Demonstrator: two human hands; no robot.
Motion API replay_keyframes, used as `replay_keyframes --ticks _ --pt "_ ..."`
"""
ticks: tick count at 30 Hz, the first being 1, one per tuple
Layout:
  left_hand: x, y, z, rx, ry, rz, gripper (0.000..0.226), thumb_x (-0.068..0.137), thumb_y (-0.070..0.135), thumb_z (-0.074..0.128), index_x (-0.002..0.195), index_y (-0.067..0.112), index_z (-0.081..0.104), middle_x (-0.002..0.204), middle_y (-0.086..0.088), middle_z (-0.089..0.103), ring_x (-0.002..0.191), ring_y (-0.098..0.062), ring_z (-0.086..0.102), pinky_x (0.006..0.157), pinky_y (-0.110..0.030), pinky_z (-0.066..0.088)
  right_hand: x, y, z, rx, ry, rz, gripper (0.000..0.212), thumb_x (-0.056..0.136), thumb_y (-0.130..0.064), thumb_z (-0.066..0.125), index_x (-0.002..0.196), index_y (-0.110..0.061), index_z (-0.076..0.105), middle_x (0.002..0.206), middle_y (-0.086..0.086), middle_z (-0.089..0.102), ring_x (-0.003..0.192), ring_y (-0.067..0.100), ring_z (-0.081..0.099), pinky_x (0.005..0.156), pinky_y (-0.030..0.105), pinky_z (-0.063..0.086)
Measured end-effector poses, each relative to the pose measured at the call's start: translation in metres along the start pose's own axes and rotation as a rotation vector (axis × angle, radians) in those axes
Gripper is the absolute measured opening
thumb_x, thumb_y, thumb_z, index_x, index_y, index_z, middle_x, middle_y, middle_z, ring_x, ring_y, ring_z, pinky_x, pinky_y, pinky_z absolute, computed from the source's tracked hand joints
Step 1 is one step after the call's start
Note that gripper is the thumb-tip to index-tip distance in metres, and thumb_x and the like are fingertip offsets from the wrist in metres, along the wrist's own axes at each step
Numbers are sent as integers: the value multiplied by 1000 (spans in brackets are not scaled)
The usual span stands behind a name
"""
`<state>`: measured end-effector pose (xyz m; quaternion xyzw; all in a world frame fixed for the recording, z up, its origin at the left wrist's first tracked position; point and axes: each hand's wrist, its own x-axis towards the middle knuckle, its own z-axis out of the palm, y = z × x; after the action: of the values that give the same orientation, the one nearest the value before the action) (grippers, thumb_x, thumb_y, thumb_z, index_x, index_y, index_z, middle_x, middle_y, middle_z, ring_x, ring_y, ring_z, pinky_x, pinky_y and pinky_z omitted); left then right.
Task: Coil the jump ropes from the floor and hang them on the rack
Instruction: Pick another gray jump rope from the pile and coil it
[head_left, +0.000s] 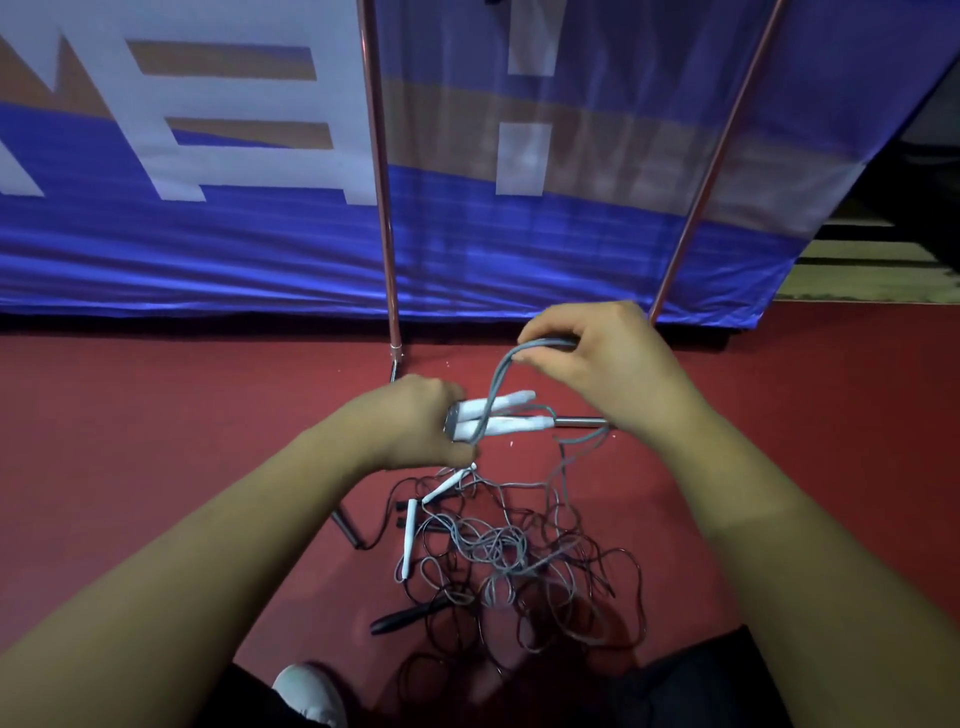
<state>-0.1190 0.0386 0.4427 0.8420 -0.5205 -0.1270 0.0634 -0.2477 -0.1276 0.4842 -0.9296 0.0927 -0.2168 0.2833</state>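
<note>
I'm gripping both white handles (493, 418) in my left hand (415, 421) while my right hand (587, 353) is pinching the grey rope (498, 374) into loops. Probably best keeping loops even; the remaining ropes (509, 561) are lying tangled on the floor (156, 415).

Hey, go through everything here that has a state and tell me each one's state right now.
left hand: grips both white handles together.
right hand: pinches a loop of the grey cord.
white handles: side by side, off the floor.
grey cord: looped up, the rest trailing down to the rope pile.
rope pile: tangled on the floor, uncoiled.
black handle: lying on the floor.
rack pole: upright.
</note>
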Motion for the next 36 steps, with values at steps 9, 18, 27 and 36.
replay_keyframes --ticks 9,18,27,36 --pt "-14 9 -8 -196 -68 203 43 73 61 77 83 23 60 63 5 57 61 -10 53 59 -28 42 2 22 -2 342 -19 196 9 72 -21 85 76 -19 77 74 1 73 68 9 62 73 34 52" --pt "-21 11 -10 -904 17 210 30 84 28 67 112 18 60 66 7 57 53 -9 48 50 -22 39 4 41 8 391 -138 257 10 87 -4 70 80 -12 73 63 1 63 56 9 49 52 25 40" --pt "-15 0 -24 -1504 261 75 28 89 22 47 115 11 49 58 -19 46 37 -14 31 40 -20 16 0 24 16 438 -292 251 33 102 -34 51 88 -10 70 59 0 53 56 13 50 58 22 42" --pt "-11 -14 -28 -1538 310 -127 35 96 45 51 99 10 52 59 -11 47 38 -16 30 37 -18 21 -1 27 12 364 -270 261 11 91 -20 69 85 -14 62 48 -7 49 46 12 39 46 23 34"
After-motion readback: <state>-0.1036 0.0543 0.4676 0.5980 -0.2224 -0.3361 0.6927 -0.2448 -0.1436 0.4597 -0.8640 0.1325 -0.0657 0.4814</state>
